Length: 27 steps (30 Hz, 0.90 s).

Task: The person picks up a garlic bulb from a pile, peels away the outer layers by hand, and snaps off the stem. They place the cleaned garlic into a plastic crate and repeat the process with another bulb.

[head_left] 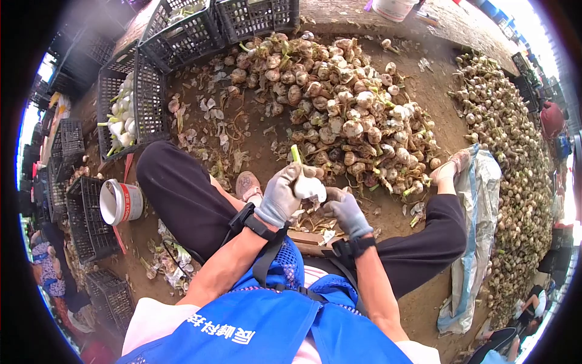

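My left hand point(282, 191), in a grey glove, is closed around a garlic bulb point(309, 187). The bulb is white and clean, and its short green stem points up and away from me. Just right of the bulb is my right hand point(345, 210), gloved too, with its fingers curled together close to the bulb's lower side. What those fingers hold, if anything, is hidden. Beyond both hands lies a heap of unpeeled garlic point(339, 100) with brown, soil-stained skins and roots. Loose peelings point(224, 130) are scattered on the ground at the heap's left.
A black crate point(151, 100) holding white trimmed garlic stands at the left. More black crates point(257, 17) line the far edge. A white bucket point(130, 203) is beside my left knee. At right, a plastic sack point(476, 242) borders a larger garlic pile point(521, 176). Other people sit farther off.
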### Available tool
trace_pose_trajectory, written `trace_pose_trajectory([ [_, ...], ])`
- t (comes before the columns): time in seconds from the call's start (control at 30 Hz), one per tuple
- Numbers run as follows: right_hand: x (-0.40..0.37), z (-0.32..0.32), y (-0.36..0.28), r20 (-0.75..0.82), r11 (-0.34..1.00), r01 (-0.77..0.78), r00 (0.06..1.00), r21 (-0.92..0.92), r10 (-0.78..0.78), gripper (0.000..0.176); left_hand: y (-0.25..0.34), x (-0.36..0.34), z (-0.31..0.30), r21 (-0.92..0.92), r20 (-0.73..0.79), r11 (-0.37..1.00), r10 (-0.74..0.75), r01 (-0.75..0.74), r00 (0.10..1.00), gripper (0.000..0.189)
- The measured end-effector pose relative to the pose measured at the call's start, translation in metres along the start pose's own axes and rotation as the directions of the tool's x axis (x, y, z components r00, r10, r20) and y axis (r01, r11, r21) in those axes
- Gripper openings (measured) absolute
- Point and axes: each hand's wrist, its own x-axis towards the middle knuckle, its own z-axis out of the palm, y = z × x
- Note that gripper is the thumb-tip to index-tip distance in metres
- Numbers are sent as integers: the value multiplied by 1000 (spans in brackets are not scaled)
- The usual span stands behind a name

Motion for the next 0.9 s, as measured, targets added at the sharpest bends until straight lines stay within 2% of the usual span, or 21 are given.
trace_pose_trajectory([
  [0.07,-22,11,-24,-15,939,344,939,-25,-345,40,3,1,0,83,10,997,8,-9,1000,32],
  [0.13,-27,16,-29,-26,973,210,978,90,-209,28,0,-1,12,404,127,901,114,-156,985,29],
  [0.17,-20,15,-27,-52,913,237,962,-332,-269,20,-7,1,12,521,94,843,102,-136,990,30],
  [0.2,-15,16,-27,-46,688,206,943,-696,-329,12,-11,3,12,631,62,767,101,-117,993,32],
  [0.23,-15,23,-25,-191,658,191,866,-728,-462,7,-11,1,13,737,16,664,166,-124,986,31],
  [0.27,-13,25,-27,-180,656,199,868,-728,-463,7,-9,2,10,738,12,663,176,-127,984,31],
  [0.33,-15,30,-31,10,252,276,693,-927,-721,4,-9,1,-7,679,-296,721,93,141,951,33],
  [0.37,-3,29,-10,-119,496,359,704,-791,-700,7,-21,17,-54,496,-224,868,106,19,969,31],
  [0.4,5,21,2,-119,492,360,700,-792,-704,7,-19,18,-48,497,-219,868,108,16,970,31],
  [0.43,10,11,8,-203,913,310,907,-267,-368,11,-15,17,-37,390,-197,921,111,-26,974,29],
  [0.47,13,3,15,-29,939,16,1000,343,-6,17,-10,14,-28,276,-180,959,115,-62,977,27],
  [0.5,2,3,-4,33,997,82,996,-7,-81,27,-5,14,-24,348,-166,935,134,-69,977,24],
  [0.53,0,8,-6,7,983,161,987,88,-163,33,-4,17,-20,371,-197,925,161,-79,967,21],
  [0.63,0,16,-23,-57,867,330,925,-374,-377,40,-6,14,3,568,-154,819,211,-88,965,16],
  [0.67,14,12,-8,-91,899,215,959,-382,-268,36,-9,16,-3,587,-48,799,194,-129,980,17],
  [0.73,21,6,-5,3,995,67,998,78,-67,23,-2,16,-3,667,7,714,277,-211,961,18],
  [0.77,15,4,-4,60,884,-19,998,467,-10,19,1,20,-17,504,-154,855,226,-120,962,20],
  [0.8,42,-10,38,-53,997,80,995,-16,-81,19,3,26,-31,299,-287,953,136,-46,948,22],
  [0.83,46,-13,34,-148,865,-60,989,-498,-16,23,14,20,-26,-131,-357,991,-48,1,933,23],
  [0.87,51,-13,29,-264,508,-224,965,-832,-6,27,24,18,-24,-299,-414,954,-149,20,898,26],
  [0.9,59,-21,28,-253,676,-48,945,-735,-207,30,32,18,-27,-338,-405,941,-180,37,897,27],
])
